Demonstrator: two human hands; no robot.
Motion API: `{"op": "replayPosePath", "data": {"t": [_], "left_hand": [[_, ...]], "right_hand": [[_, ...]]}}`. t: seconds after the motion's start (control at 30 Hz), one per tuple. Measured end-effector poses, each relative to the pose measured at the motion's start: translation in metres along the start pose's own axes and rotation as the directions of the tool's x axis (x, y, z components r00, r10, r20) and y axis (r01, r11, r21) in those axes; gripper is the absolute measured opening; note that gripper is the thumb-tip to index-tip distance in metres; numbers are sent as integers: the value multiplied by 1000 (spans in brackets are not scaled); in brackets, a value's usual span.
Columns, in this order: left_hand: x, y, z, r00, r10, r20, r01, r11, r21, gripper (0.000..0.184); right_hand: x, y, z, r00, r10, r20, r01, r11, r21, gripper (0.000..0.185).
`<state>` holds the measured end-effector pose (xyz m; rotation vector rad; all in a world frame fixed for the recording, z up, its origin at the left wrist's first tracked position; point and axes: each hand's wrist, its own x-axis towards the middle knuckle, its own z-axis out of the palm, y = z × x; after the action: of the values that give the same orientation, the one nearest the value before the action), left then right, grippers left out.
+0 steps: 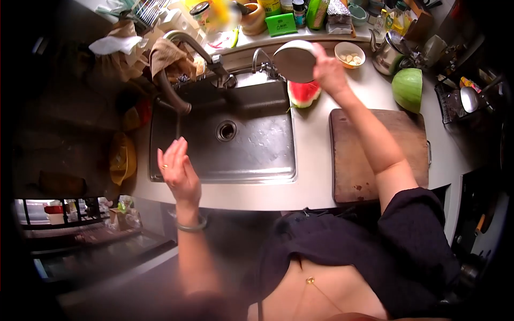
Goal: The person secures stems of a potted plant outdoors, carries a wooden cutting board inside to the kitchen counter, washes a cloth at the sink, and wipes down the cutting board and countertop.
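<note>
My right hand [329, 72] grips the rim of a round white bowl [295, 62], held up near the back right corner of the sink. Behind and below the bowl, a cut piece of red watermelon [304, 94] lies on the counter, partly hidden by it. Over the front left part of the steel sink [257, 131], my left hand [180, 170] is raised, holding nothing, its fingers stretched out. A small bowl with pale pieces [350, 55] stands just right of my right hand. The wooden cutting board [375, 155] lies under my right forearm.
A curved faucet [187, 51] with a brown cloth [170, 58] over it reaches above the sink. At the right are a green melon half [408, 90], a metal kettle [390, 53] and a black rack [455, 101]. Jars and packages line the back.
</note>
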<state>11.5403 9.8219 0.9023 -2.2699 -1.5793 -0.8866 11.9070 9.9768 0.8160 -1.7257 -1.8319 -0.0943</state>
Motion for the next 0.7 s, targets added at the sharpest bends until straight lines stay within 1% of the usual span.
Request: {"op": "replayPosePath", "data": {"t": [0.03,0.07,0.1,0.13,0.17,0.2,0.23,0.27,0.33,0.37,0.4,0.43,0.47,0.5,0.53,0.6,0.63,0.67,0.7], "left_hand": [[-20,0,2,997,-78,19,79,994,-81,27],[-40,-1,5,986,-162,29,165,971,-172,27],[-56,-1,8,970,-238,56,244,933,-264,27],[-70,0,10,948,-307,89,318,880,-352,28],[-81,2,10,933,-341,116,357,836,-417,28],[-91,3,10,917,-371,146,394,786,-476,29],[-100,3,11,911,-376,171,408,752,-517,30],[-106,3,10,914,-368,168,399,749,-528,30],[-113,1,8,911,-354,211,405,673,-619,30],[-116,-1,8,908,-336,248,414,644,-644,31],[-119,-2,9,915,-315,251,401,639,-657,31],[-120,-1,12,898,-324,298,435,556,-708,32],[-122,0,17,879,-320,353,470,467,-749,32],[-129,-3,29,866,-279,415,499,420,-758,40],[-131,6,34,874,-220,434,486,413,-770,40],[-133,33,45,778,-208,593,623,133,-771,48],[-130,53,43,725,-128,676,678,-41,-734,53],[-130,74,43,713,-15,701,697,-93,-711,59],[-131,95,46,708,91,700,704,-170,-690,60]], "right_hand": [[-15,-27,-1,981,-173,-86,163,981,-105,55],[-27,-46,10,887,-423,-183,368,889,-273,54],[-42,-79,-5,871,-491,-12,453,813,-366,54],[-53,-96,4,825,-561,-71,531,813,-240,54],[-63,-113,6,824,-567,-12,555,810,-187,53],[-72,-129,2,823,-567,32,563,808,-174,53],[-78,-135,5,848,-527,47,527,833,-167,54],[-85,-139,9,872,-486,62,489,857,-160,55],[-94,-148,3,949,-294,116,305,947,-99,55],[-97,-150,-1,964,-90,250,97,995,-15,44],[-108,-143,2,979,-73,191,53,993,110,35],[-115,-143,-7,897,150,415,-330,853,404,30],[-127,-141,-16,716,248,653,-671,502,545,25],[-145,-134,-14,663,240,709,-739,363,568,23],[-166,-126,-14,616,226,755,-787,210,580,22],[-208,-124,-49,592,232,772,-806,140,575,24],[-228,-121,-66,584,259,769,-811,145,567,24],[-247,-117,-84,580,285,763,-813,154,561,24],[-267,-110,-104,570,316,758,-820,160,550,24]]}}
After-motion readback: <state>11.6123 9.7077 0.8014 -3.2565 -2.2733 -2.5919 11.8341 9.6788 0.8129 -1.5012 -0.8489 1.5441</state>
